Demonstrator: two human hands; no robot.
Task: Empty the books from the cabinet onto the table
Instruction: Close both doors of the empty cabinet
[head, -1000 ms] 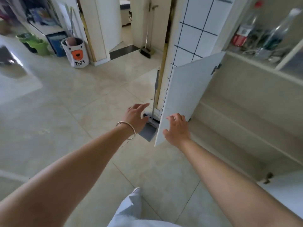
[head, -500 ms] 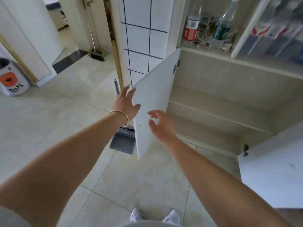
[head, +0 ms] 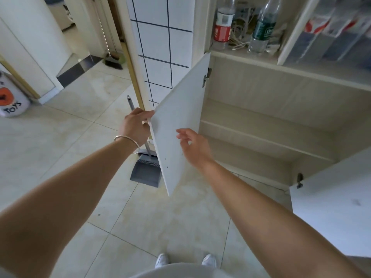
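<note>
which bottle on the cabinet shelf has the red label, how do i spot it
Start at the open cabinet door. On the shelf above its hinge stand two clear bottles. The red-label bottle is on the left, nearest the tiled wall; the other bottle has a green label.

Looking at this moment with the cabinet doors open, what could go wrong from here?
1. The left hand grips the outer edge of the left cabinet door. If that door swings wider, it may strike the grey dustpan standing right behind it.
2. The right cabinet door stands open beside the right arm, so the elbow could bump it when pulling back.
3. The right hand hovers open near the left door's inner face; fingers might get pinched near the hinge if it closes.
</note>
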